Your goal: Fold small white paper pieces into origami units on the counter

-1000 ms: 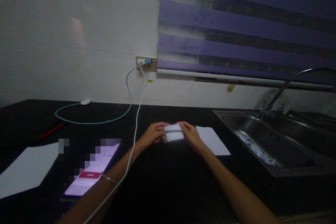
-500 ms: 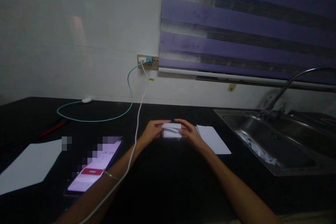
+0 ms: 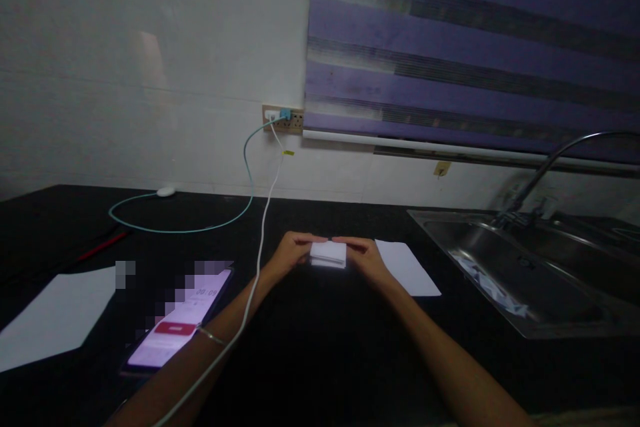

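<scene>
A small folded white paper (image 3: 328, 253) lies on the black counter (image 3: 320, 347) between my two hands. My left hand (image 3: 293, 251) pinches its left edge, the fingers curled over the top. On its right edge sits my right hand (image 3: 361, 255), its fingertips pressing the fold flat. Both forearms reach in from the bottom of the view.
A white sheet (image 3: 407, 267) lies just right of my hands, another white sheet (image 3: 53, 315) at the far left. A lit phone (image 3: 179, 327) with a white cable (image 3: 260, 240) lies at the left. A steel sink (image 3: 520, 273) holding crumpled paper is on the right.
The open flaps of the paper have been folded shut and pressed down flat onto the counter. My hands moved slightly closer together over it.
</scene>
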Motion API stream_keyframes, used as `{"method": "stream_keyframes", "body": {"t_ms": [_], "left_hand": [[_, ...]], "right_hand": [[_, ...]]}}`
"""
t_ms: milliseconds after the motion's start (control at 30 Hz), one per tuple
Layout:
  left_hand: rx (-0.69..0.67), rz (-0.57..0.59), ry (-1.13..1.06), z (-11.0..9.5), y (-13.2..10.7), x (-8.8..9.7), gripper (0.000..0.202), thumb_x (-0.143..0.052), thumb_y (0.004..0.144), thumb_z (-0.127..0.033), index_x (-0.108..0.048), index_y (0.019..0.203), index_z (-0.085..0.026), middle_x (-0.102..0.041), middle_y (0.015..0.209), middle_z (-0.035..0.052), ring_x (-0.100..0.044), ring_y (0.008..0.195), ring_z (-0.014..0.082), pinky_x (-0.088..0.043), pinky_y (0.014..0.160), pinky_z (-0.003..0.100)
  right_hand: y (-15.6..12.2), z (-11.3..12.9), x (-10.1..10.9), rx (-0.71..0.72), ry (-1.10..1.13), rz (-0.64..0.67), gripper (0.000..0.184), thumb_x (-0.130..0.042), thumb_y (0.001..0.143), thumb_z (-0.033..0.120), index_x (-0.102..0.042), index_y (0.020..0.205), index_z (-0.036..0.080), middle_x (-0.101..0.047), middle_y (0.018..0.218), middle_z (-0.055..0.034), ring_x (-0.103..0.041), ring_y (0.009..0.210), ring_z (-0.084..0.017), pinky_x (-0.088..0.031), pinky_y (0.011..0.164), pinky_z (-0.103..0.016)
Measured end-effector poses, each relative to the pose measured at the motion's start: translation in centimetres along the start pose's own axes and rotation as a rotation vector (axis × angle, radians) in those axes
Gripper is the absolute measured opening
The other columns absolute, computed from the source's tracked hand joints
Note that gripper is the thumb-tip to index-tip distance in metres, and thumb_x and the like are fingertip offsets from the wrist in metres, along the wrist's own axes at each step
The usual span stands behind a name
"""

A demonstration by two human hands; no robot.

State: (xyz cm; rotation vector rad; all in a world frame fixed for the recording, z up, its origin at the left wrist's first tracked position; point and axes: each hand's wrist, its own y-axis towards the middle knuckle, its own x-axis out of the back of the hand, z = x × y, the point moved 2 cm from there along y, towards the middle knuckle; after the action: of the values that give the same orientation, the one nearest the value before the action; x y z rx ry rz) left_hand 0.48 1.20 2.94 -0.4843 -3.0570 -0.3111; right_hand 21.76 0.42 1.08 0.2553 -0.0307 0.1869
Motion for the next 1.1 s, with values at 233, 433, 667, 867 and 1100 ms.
{"method": "stream_keyframes", "body": {"t_ms": [233,433,667,867,1100], "left_hand": [[0.048,0.057,-0.21,-0.2,-0.5,-0.1,0.045,-0.075,0.074,-0.041,-0.078,0.11,-0.014,-0.073,0.091,0.0097,-0.055,0.062,0.0114,-0.029,0.049,0.02],[0.22,0.286,-0.222,0.6,-0.5,-1.0,0.074,-0.048,0.088,-0.075,-0.066,0.117,-0.009,-0.071,0.087,0.0132,-0.064,0.06,0.0145,-0.029,0.044,0.02],[0.173,0.421,-0.207,0.9,-1.0,-1.6,0.059,-0.058,0.089,-0.066,-0.06,0.105,-0.009,-0.066,0.072,0.0056,-0.058,0.052,0.0106,-0.036,0.046,0.021],[0.146,0.429,-0.148,1.3,-0.8,-1.8,0.058,-0.06,0.086,-0.07,-0.057,0.092,-0.012,-0.053,0.061,-0.003,-0.043,0.045,0.0063,-0.033,0.045,0.021],[0.093,0.363,0.009,1.4,-0.5,-1.6,0.061,-0.06,0.082,-0.075,-0.056,0.085,-0.014,-0.051,0.061,-0.0033,-0.042,0.047,0.0066,-0.033,0.045,0.021]], "right_hand": [[0.2,-0.3,0.1,0.058,0.002,-0.018,0.018,-0.074,0.079,0.032,-0.083,0.092,0.024,-0.076,0.096,-0.0056,-0.066,0.085,-0.02,-0.048,0.074,-0.032],[0.2,0.0,0.0,0.069,-0.01,-0.058,0.015,-0.072,0.079,0.031,-0.083,0.088,0.024,-0.076,0.093,-0.0053,-0.066,0.083,-0.02,-0.047,0.073,-0.031],[0.5,-0.4,0.1,0.146,-0.024,-0.039,0.016,-0.066,0.081,0.025,-0.081,0.084,0.024,-0.076,0.097,-0.0054,-0.067,0.09,-0.022,-0.049,0.078,-0.033],[0.5,-0.5,0.1,0.052,0.024,-0.054,0.019,-0.062,0.077,0.02,-0.08,0.083,0.023,-0.075,0.096,-0.005,-0.065,0.085,-0.021,-0.048,0.073,-0.032],[0.3,-0.3,-0.5,-0.136,0.239,0.012,0.034,-0.071,0.082,0.046,-0.071,0.11,0.027,-0.066,0.088,-0.0032,-0.06,0.074,-0.018,-0.052,0.063,-0.032]]}}
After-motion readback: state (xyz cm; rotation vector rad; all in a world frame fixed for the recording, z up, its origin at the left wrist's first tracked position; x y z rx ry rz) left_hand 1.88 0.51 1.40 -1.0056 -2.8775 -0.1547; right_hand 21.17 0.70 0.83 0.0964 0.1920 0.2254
